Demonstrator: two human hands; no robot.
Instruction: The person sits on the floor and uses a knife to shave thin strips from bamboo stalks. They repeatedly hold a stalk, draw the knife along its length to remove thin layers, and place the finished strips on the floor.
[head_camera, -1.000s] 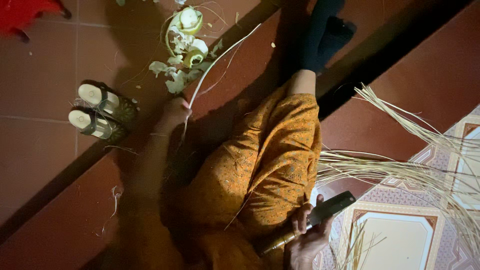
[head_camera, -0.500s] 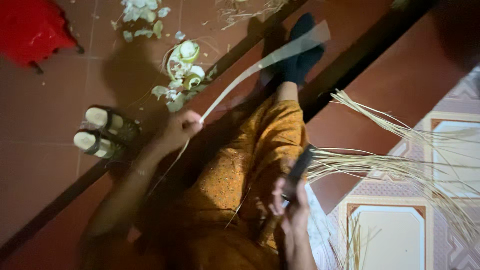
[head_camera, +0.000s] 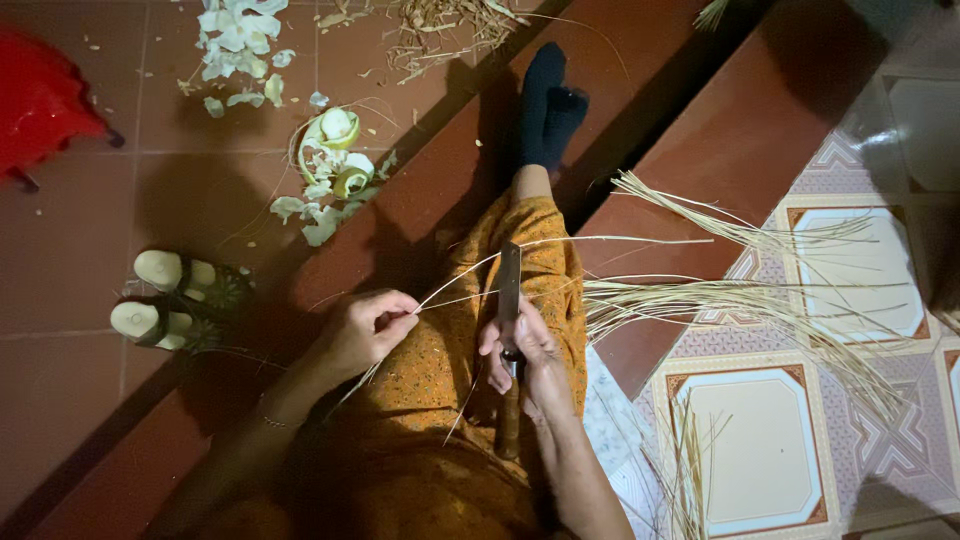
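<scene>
- A thin, pale fibre strip (head_camera: 470, 275) runs across the orange patterned lap (head_camera: 450, 400), meeting the knife blade.
- Left hand (head_camera: 365, 330) pinches the strip's end between its fingertips.
- Right hand (head_camera: 525, 360) is clenched around a knife (head_camera: 509, 340) with a wooden handle and a flat, dull blade.
- A loose sheaf of dry straw strips (head_camera: 760, 300) fans over patterned tiles (head_camera: 860, 420).

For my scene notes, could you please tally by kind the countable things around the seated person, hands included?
Hands: 2, left hand pinching a thin strip, right hand gripping the knife
Knives: 1
Sandals: 2, a pair on the floor
Black socks: 1
Red objects: 1
Total: 7
The loose strips and peelings are too many to count.
</scene>
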